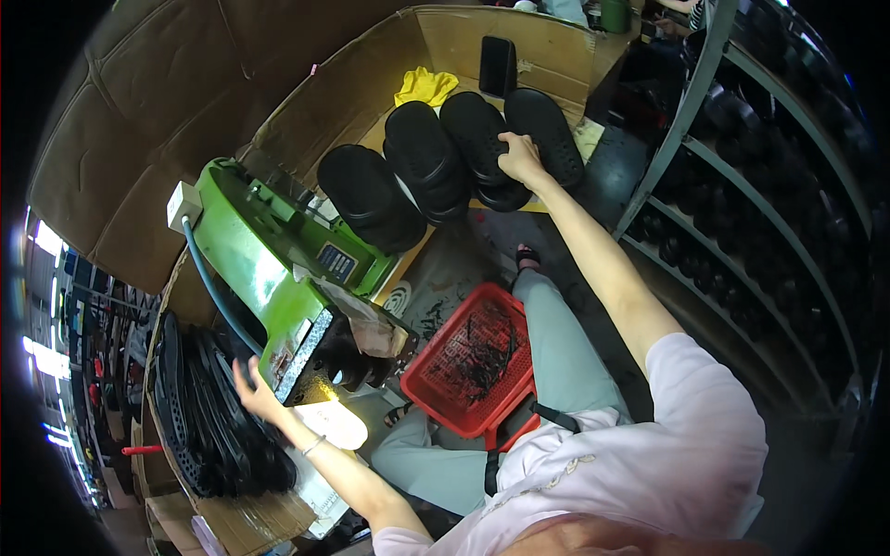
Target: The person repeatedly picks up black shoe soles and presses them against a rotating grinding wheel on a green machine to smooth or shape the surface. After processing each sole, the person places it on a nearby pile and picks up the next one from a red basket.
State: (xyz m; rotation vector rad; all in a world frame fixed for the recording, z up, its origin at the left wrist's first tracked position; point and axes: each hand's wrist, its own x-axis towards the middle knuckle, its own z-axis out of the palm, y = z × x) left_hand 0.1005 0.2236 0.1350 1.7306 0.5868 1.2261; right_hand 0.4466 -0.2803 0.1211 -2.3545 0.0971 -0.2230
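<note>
At the far side, my right hand (521, 159) reaches over black shoe soles piled on a ledge. Its fingers are curled at the edge of a black sole (473, 130), next to the rightmost sole (547, 134); the fingertips are partly hidden. Two more piles, a middle one (422, 153) and a left one (366, 195), stand beside it. My left hand (258, 394) is raised with fingers apart and holds nothing. It is between a green machine (260, 250) and a row of black soles (218, 417) standing on edge in a cardboard box.
A red plastic basket (417, 375) with black scraps stands between my legs. The machine's lamp lights a pale plate (334, 424). A yellow cloth (425, 86) lies behind the piles, near cardboard walls (324, 93). Metal shelving (686, 139) rises on the right.
</note>
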